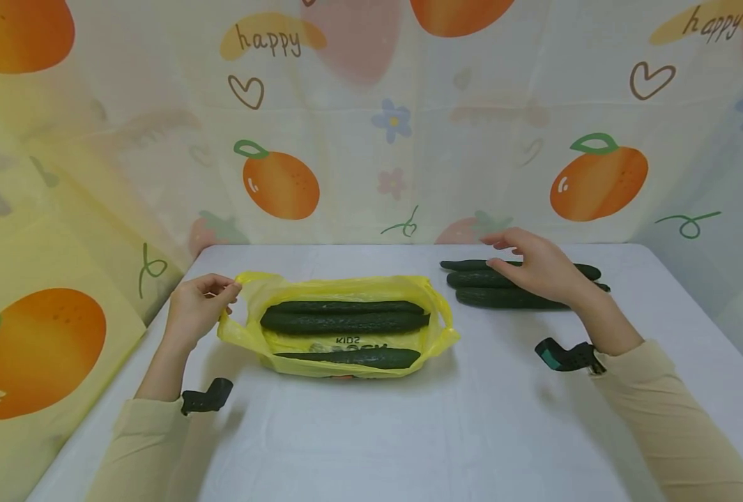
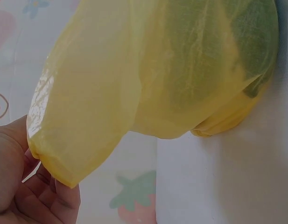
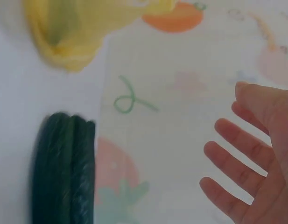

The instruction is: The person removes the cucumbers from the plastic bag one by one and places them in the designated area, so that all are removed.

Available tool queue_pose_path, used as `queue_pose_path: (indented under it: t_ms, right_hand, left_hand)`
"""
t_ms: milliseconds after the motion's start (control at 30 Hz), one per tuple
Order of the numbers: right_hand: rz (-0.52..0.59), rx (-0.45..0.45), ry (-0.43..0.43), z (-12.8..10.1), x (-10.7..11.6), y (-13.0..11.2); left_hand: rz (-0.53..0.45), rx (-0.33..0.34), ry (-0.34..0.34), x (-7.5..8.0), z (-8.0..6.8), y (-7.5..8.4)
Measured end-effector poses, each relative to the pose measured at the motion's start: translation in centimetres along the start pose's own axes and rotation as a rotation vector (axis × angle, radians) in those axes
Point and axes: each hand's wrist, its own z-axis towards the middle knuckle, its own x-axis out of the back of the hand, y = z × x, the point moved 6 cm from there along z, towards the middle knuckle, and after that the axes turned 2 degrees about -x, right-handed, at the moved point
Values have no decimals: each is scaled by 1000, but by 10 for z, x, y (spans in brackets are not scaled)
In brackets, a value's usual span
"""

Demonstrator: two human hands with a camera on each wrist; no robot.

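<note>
Leftmost in the head view, the left hand [image 1: 197, 307] pinches the rim of a yellow plastic bag [image 1: 434, 333] at its left edge, fingers curled round the thin film; the left wrist view shows the same fold of plastic [image 2: 83, 126] gathered against the palm. Holding it there seems to keep the mouth of the bag stretched wide and facing up. Inside, at the centre of the frame, three dark green cucumbers in the bag [image 1: 345, 321] lie lengthwise, two together toward the back and one nearer the front, so they fit along the bag's long side. The bag rests flat on the white tabletop [image 1: 409, 432]. To the right of centre, the right hand [image 1: 537, 265] hovers with fingers spread and relaxed, gripping nothing, over a small pile of loose cucumbers [image 1: 509, 298] lying side by side, near the bag. In the right wrist view those fingers [image 3: 237, 161] are plainly splayed, apart from the cucumber ends at lower left.
</note>
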Motion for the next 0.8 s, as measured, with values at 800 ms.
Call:
queue_pose_path:
  t_ms: [800]
  right_hand:
    - [181, 200, -52, 36, -19, -90]
  left_hand:
    - [3, -4, 7, 0, 0, -1]
